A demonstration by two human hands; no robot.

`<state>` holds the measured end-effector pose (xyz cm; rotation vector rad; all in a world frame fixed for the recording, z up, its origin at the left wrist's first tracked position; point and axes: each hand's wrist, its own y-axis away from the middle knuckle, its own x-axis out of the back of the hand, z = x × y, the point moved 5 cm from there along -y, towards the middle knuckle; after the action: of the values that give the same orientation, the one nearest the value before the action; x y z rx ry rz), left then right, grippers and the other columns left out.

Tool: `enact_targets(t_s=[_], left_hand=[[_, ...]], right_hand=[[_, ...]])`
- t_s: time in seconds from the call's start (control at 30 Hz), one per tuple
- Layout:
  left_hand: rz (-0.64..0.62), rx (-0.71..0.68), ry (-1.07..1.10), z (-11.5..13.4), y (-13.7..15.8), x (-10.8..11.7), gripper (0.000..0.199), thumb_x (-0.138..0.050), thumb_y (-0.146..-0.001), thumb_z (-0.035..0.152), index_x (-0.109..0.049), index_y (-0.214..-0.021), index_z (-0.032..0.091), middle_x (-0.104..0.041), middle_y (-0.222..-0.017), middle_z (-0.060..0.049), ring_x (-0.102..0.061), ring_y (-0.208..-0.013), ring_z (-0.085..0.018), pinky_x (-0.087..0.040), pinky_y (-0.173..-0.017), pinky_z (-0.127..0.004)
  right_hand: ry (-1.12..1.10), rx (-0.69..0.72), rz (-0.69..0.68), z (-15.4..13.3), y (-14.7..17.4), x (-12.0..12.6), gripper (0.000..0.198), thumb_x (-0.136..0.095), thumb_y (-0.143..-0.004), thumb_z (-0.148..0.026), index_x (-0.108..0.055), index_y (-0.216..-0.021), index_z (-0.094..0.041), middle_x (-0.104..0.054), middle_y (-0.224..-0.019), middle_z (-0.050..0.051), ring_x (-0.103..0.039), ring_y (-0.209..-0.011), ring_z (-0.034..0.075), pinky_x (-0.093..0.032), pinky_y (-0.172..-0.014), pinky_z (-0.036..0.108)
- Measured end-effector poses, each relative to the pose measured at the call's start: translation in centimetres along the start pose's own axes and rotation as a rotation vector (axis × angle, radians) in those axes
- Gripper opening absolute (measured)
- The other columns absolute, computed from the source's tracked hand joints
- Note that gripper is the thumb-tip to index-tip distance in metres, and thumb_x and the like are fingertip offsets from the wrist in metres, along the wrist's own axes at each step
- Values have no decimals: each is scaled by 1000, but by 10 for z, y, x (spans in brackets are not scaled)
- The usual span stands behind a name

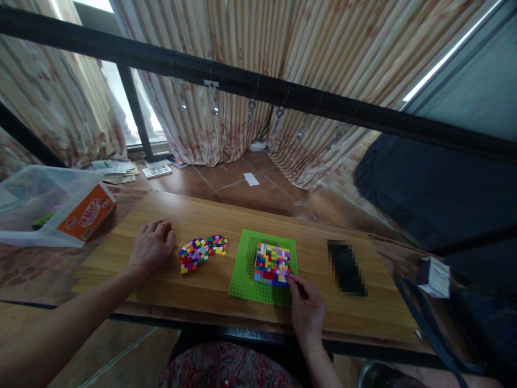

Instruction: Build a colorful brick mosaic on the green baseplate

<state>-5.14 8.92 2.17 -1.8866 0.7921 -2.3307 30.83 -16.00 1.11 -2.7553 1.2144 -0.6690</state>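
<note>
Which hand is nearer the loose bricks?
The left hand, on the wooden tabletop beside the loose bricks; the right hand is farther off, its fingertips at the brick square on the green baseplate.

**Wood-grain tabletop (313, 253), contents left to right**

Runs long side across, light brown, grain lengthwise. Takes the left hand (152, 245) near the left end, resting with fingers curled. Just right of that, carries a heap of small multicoloured bricks (195, 252), split into a big clump and a smaller one, touching. Right of the heap, near mid-length, has a green studded baseplate (243, 269) lying flat. Towards the right end, holds a dark oblong item (347, 268), slanted, well apart from the baseplate. Pixelated; can't identify.
</note>
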Motion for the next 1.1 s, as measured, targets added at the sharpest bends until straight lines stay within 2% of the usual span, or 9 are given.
enact_targets(t_s=[0.23, 0.47, 0.6, 0.77, 1.1], left_hand=[[-22, 15, -15, -1, 0, 0, 40, -37, -89, 35, -60, -113, 12, -63, -119, -17, -55, -113, -31, -40, -103, -43], [-18, 10, 39, -1, -1, 1, 40, -37, -88, 36, -60, -112, 14, -62, -118, -17, -54, -114, -32, -39, -102, -46], [-15, 20, 43, -1, -1, 1, 40, -38, -88, 36, -60, -113, 15, -63, -118, -16, -54, -114, -32, -39, -102, -47], [-37, 17, 20, -2, 0, 0, 38, -36, -89, 37, -59, -112, 17, -62, -117, -12, -53, -115, -30, -38, -104, -42], [-47, 49, 6, 1, 0, 2, 43, -36, -90, 37, -60, -115, 11, -61, -121, -17, -54, -114, -33, -41, -102, -46]], right_hand=[[-116, -69, 16, 4, -2, -1, 26, -67, -78, -42, -74, -88, -19, -73, -91, 8, -66, -85, 20, -53, -79, 35], [-124, -166, 21, -3, -3, 1, 33, -64, -79, -47, -73, -87, -16, -73, -88, 8, -66, -83, 21, -52, -78, 34], [-144, -266, -20, -3, -11, -2, 36, -65, -76, -50, -71, -82, -15, -72, -77, 5, -63, -74, 19, -49, -68, 30], [-157, -340, -53, 4, -18, -6, 38, -71, -70, -50, -71, -82, -15, -70, -74, 4, -62, -71, 18, -47, -66, 29], [-173, -326, -2, -2, -17, -6, 37, -73, -66, -52, -70, -73, -15, -69, -68, 3, -60, -67, 17, -47, -63, 28]])
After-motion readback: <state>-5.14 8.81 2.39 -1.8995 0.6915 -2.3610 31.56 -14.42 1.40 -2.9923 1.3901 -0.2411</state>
